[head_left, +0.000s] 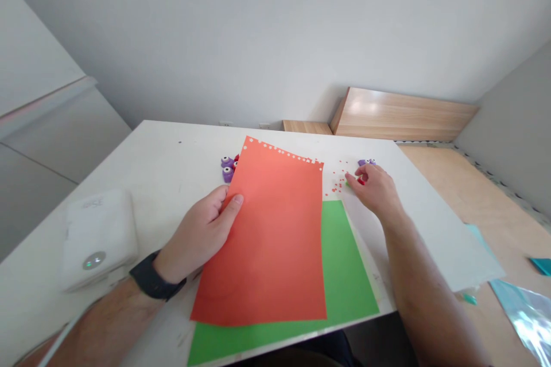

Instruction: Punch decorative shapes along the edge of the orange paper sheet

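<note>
My left hand [210, 223] is closed on the left edge of an orange-red paper sheet [275, 235], thumb on top. The sheet is tilted up, and a row of small punched holes runs along its far edge. A green paper sheet [348, 264] lies flat beneath it on the table. To the right, my right hand [374, 189] has its fingers curled about a small red paper punch [361, 181], mostly hidden by the hand. A bit of green [348, 184] shows by the thumb. Small orange-red paper bits [336, 188] lie scattered beside this hand.
Purple and red punches with eye shapes [228, 173] stand behind the sheet's left edge. Another purple one [365, 161] is beyond my right hand. A white device [101, 235] with a cable sits on the white table [172, 166] at left. Clear plastic packaging [525, 309] lies at right.
</note>
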The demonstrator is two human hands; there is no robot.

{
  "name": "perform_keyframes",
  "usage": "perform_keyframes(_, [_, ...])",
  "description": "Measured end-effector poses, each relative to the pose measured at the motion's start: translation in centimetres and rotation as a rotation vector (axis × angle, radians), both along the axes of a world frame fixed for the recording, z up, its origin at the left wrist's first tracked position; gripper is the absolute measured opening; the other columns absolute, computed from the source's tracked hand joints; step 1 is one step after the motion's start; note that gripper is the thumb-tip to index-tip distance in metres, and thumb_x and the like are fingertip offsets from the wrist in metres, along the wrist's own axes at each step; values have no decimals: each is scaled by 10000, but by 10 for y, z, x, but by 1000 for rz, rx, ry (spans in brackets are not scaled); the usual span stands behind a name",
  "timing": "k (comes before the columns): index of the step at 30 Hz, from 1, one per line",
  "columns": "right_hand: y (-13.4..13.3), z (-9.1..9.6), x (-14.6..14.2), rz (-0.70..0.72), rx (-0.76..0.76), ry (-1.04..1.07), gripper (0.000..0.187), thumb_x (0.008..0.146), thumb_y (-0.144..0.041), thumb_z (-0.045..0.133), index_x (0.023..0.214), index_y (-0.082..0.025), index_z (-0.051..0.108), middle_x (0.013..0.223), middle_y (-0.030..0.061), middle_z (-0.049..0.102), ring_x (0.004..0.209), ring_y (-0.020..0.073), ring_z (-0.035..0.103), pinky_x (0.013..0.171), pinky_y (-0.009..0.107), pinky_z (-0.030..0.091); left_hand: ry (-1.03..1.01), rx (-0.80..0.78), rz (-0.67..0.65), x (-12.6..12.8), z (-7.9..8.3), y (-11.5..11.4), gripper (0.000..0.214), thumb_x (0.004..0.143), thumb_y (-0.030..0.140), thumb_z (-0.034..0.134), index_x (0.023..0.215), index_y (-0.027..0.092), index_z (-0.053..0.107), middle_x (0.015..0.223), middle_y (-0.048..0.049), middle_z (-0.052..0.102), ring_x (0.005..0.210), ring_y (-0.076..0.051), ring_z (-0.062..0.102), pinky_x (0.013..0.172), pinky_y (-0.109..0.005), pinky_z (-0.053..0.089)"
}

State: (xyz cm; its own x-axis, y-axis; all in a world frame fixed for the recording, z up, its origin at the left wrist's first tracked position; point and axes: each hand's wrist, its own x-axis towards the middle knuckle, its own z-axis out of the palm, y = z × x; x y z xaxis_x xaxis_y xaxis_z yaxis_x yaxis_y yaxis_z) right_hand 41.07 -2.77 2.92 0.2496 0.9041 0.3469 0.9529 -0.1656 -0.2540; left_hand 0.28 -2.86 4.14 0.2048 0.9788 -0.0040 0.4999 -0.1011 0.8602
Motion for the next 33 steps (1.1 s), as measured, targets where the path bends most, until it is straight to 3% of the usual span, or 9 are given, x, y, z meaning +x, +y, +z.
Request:
perform_keyframes(4, [3, 0, -15, 94, 117, 136, 289, 956, -504, 634, 858, -236, 674, 867, 75, 687, 779, 230, 610, 776, 385, 485, -24, -29, -86, -1, -4, 2, 351, 1035, 594, 506, 1023, 264, 626, 1033, -26, 792, 922, -266, 736, 789, -342, 569])
perform_keyframes(8, [9, 1, -35, 112, 199, 269, 252, 966, -470, 621, 941, -229, 690, 934, 80, 706, 784, 224, 619, 787, 393, 511, 37, -7, -106, 1, -3, 1, 353, 1015, 595, 493, 933, 277, 623, 842, -19, 758, 910, -297, 727, 818, -381, 569])
perform_keyframes(11, [12, 11, -64, 268, 162, 321, 238, 960, -446, 648, 1037, -227, 701, 1022, 87, 713, 840, 228, 651, 817, 404, 533, 75, 12, -134, 4, 0, -1, 356, 1026, 553, 454, 889, 274, 627, 786, -18, 732, 840, -283, 713, 793, -387, 556])
perform_keyframes(17, [33, 37, -132, 572, -19, 224, 233, 965, -408, 688, 1120, -237, 719, 1100, 97, 713, 941, 236, 678, 886, 392, 539, 98, -19, -208, 6, -3, -3, 324, 1033, 481, 454, 884, 250, 626, 893, -35, 763, 810, -248, 692, 767, -375, 509])
perform_keyframes(22, [86, 28, -175, 564, -91, 115, 315, 986, -348, 683, 1241, -169, 723, 1156, 126, 734, 1030, 238, 693, 967, 364, 513, 123, -30, -236, 7, -6, -1, 297, 1025, 440, 470, 850, 240, 603, 879, -35, 751, 813, -235, 674, 734, -348, 476])
perform_keyframes(26, [123, 14, -204, 535, -202, 13, 398, 996, -407, 688, 1315, -170, 722, 1286, 158, 725, 1175, 277, 677, 1059, 380, 470, 147, -23, -234, 8, -5, -1, 285, 1014, 417, 483, 815, 242, 588, 815, -24, 716, 765, -220, 638, 716, -337, 454])
perform_keyframes(33, [140, 0, -219, 496, -244, 38, 209, 967, -279, 688, 1153, -191, 722, 1182, 129, 768, 1098, 264, 697, 948, 360, 494, 164, -11, -224, 8, -7, -2, 278, 1006, 399, 487, 789, 242, 559, 787, -21, 688, 741, -211, 611, 686, -327, 421])
